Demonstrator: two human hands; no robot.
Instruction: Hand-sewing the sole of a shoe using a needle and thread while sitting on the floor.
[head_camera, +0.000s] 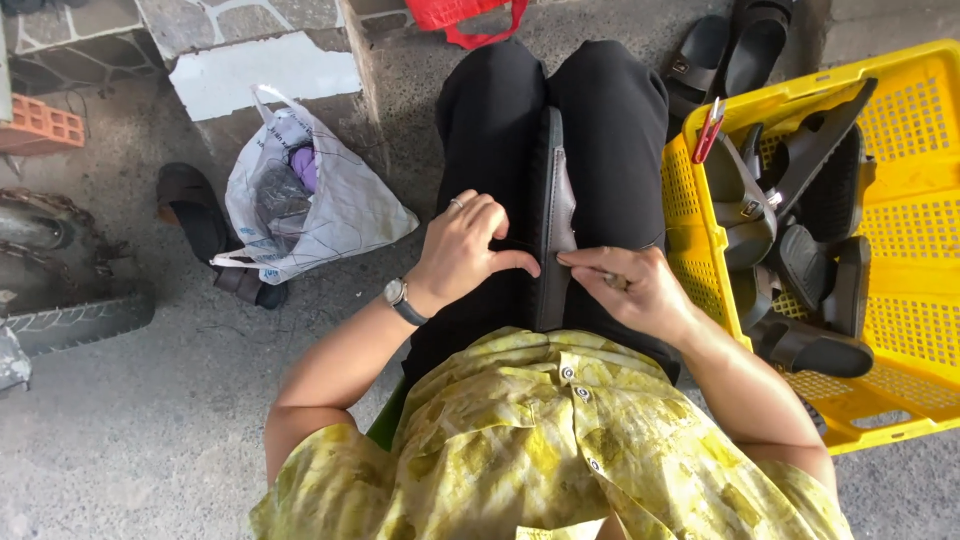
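A dark grey sandal sole (554, 205) lies lengthwise on my lap, between my black-trousered thighs. My left hand (465, 248), with a ring and a wristwatch, presses its thumb and fingers against the sole's left edge. My right hand (625, 285) pinches the sole's right edge with its fingertips; something thin may be held between them, too small to make out. Both hands meet at the near half of the sole.
A yellow plastic crate (900, 210) at my right holds several dark sandals and a red clip (709, 130). A white plastic bag (300, 200) and a dark sandal (195, 215) lie on the concrete at left. A tyre (75, 320), a brick (40, 122) and more sandals (725, 50) are nearby.
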